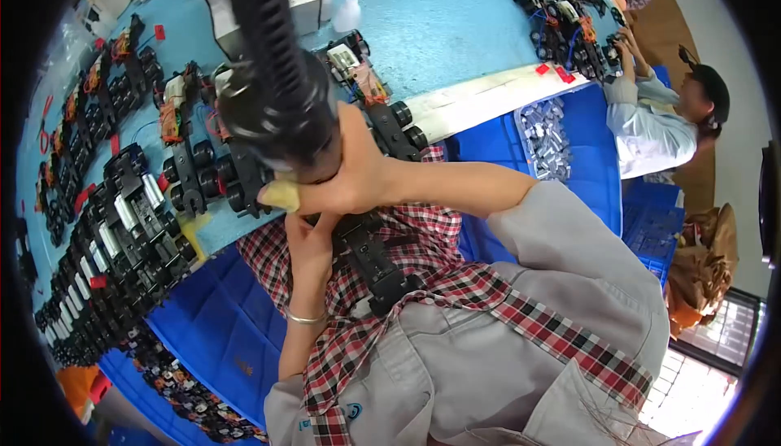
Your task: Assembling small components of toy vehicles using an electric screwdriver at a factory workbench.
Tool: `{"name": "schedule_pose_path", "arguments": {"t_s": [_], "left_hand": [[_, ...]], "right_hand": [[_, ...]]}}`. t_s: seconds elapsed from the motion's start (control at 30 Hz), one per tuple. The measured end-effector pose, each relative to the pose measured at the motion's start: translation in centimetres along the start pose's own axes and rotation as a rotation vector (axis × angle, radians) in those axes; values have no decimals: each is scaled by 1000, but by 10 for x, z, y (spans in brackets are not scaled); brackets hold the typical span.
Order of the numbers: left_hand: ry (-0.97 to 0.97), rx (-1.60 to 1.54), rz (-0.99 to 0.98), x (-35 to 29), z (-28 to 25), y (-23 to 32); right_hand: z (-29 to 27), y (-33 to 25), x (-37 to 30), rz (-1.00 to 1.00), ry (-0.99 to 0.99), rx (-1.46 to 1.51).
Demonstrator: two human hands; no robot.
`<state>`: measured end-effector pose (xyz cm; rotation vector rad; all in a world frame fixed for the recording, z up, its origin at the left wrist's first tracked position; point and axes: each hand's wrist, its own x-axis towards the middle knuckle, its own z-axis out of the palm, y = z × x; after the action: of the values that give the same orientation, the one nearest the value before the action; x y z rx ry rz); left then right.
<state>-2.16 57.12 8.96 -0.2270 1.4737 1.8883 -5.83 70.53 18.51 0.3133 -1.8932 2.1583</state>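
Note:
My right hand (358,174) is wrapped around a large black power screwdriver (281,113) with a ribbed upper end. A yellow cover (281,195) sits on one of its digits. Just beneath, my left hand (311,247), with a bracelet at the wrist, is closed at the end of a black toy vehicle chassis (376,263). The chassis lies slanted over my checked apron, above my lap. The screwdriver's tip and the left fingertips' contact with the chassis are largely hidden by my right hand.
Wired chassis (183,133) stand on the blue table (431,27); stacked chassis (122,226) fill its left edge. Blue bins (480,137) flank my lap, and small silvery parts (547,141) fill a tray. At right, a co-worker (659,121) handles another chassis.

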Motion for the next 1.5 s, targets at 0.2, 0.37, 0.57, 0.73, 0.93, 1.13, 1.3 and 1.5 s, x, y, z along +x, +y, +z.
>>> {"name": "schedule_pose_path", "arguments": {"t_s": [0.2, 0.37, 0.57, 0.73, 0.93, 1.13, 1.3, 1.5], "left_hand": [[-17, 173, 249, -1, 17, 13], [-51, 100, 164, -5, 13, 23], [-78, 96, 134, -6, 14, 29], [-47, 49, 142, 0, 16, 24], [-41, 62, 194, 5, 12, 20], [-74, 46, 152, 5, 11, 16], [-70, 156, 221, 7, 8, 13], [-74, 135, 224, 6, 10, 15]], "right_hand": [[-37, -30, 46, -155, -30, 139], [-40, -32, 157, -377, 204, 57], [-34, -2, 173, -310, 252, -186], [-37, 15, 145, -142, 238, -190], [-36, -6, 136, -255, 203, 38], [-45, 17, 127, -208, 236, -186], [-57, 37, 113, -156, 235, -245], [-64, 39, 113, -121, 266, -207]]}}
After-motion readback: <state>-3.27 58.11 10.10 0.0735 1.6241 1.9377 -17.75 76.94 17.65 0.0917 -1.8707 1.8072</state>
